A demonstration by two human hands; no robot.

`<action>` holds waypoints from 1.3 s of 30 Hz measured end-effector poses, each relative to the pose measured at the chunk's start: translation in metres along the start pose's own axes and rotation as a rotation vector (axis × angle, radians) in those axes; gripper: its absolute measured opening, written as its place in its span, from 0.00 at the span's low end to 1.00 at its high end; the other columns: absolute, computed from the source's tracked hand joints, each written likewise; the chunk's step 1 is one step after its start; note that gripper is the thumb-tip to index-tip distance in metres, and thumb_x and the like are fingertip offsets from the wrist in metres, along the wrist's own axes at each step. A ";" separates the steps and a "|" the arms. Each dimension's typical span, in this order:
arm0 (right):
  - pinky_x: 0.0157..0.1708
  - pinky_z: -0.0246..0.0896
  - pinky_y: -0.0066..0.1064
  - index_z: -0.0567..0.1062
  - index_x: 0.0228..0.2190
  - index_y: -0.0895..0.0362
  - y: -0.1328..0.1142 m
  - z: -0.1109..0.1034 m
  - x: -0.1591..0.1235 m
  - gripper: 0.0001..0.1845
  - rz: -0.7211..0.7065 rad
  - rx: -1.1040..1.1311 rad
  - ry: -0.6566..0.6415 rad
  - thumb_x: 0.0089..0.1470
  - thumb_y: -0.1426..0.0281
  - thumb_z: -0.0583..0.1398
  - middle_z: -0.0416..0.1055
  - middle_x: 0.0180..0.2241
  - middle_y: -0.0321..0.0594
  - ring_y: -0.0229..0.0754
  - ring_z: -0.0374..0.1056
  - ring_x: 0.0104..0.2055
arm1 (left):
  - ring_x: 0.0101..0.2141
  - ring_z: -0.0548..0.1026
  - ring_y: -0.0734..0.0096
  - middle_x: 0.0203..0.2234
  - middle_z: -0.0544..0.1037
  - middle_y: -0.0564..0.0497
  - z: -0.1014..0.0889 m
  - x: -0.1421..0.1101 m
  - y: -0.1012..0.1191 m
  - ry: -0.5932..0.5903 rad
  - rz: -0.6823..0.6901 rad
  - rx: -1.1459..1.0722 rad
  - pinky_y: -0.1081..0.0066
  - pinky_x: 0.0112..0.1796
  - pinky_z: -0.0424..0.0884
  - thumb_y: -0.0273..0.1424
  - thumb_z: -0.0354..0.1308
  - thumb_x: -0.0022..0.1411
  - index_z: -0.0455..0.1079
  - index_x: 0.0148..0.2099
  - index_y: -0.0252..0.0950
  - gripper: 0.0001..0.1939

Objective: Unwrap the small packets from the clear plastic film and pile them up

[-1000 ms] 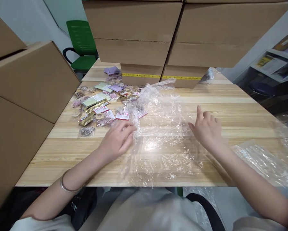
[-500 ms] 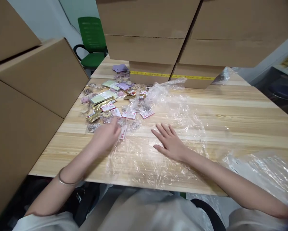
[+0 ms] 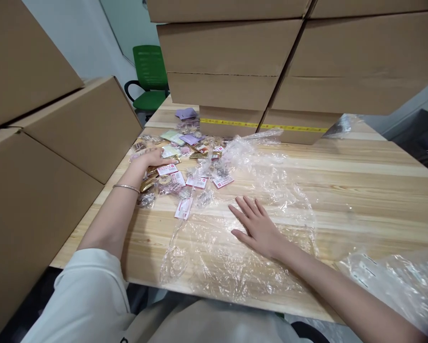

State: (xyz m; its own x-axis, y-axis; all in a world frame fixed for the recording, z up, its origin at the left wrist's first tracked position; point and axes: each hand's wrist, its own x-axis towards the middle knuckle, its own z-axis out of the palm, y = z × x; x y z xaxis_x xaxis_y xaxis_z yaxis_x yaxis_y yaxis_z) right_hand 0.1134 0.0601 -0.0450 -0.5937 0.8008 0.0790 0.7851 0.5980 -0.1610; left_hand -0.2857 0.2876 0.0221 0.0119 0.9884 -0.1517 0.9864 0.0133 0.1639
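My left hand (image 3: 152, 157) reaches over the left part of a pile of small packets, thumb spread away from the fingers. It touches the packets beside a pale green packet (image 3: 170, 151); its fingertips are partly hidden. Gold foil packets (image 3: 149, 183) lie under and in front of it. White-and-red cards (image 3: 167, 169) on clear-wrapped pieces lie near the thumb, and one such card (image 3: 184, 208) sits closest to me. My right hand (image 3: 259, 228) rests flat with fingers spread on a large clear plastic sheet (image 3: 221, 257). Nothing is in it.
Stacked cardboard boxes (image 3: 231, 52) stand at the back, with a yellow tape measure strip (image 3: 231, 122) along the lower ones. More boxes (image 3: 67, 138) rise on the left. Crumpled clear plastic (image 3: 395, 281) lies at right. Behind is a green chair (image 3: 149, 71).
My left hand has moved forward and left, from the near cards to the far left of the pile. My right hand stays on the plastic. The view has shifted slightly.
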 end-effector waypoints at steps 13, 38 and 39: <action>0.67 0.36 0.58 0.51 0.67 0.49 0.000 -0.002 -0.001 0.35 0.002 0.046 0.010 0.64 0.49 0.48 0.40 0.70 0.43 0.57 0.35 0.71 | 0.49 0.73 0.45 0.51 0.75 0.35 -0.028 -0.016 0.035 0.099 -0.115 0.076 0.65 0.46 0.68 0.50 0.68 0.46 0.68 0.54 0.28 0.40; 0.60 0.60 0.49 0.54 0.66 0.50 0.013 -0.064 -0.078 0.35 -0.142 0.221 -0.032 0.59 0.73 0.54 0.53 0.67 0.42 0.50 0.53 0.67 | 0.28 0.75 0.59 0.28 0.76 0.45 0.036 -0.224 0.134 -0.166 0.551 0.012 0.62 0.34 0.68 0.46 0.40 0.71 0.70 0.46 0.35 0.24; 0.60 0.61 0.50 0.54 0.66 0.49 0.023 -0.069 -0.094 0.39 -0.103 0.198 -0.070 0.55 0.77 0.53 0.53 0.67 0.39 0.50 0.53 0.67 | 0.30 0.75 0.60 0.32 0.77 0.44 0.029 -0.228 0.114 -0.095 0.595 0.054 0.63 0.33 0.68 0.41 0.40 0.71 0.71 0.46 0.35 0.21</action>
State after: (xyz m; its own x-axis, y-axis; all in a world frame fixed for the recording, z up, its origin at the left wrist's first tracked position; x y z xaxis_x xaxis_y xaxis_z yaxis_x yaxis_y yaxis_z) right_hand 0.1994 0.0005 0.0114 -0.6854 0.7272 0.0375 0.6739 0.6530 -0.3456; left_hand -0.1715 0.0590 0.0476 0.5766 0.8057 -0.1356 0.8126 -0.5482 0.1978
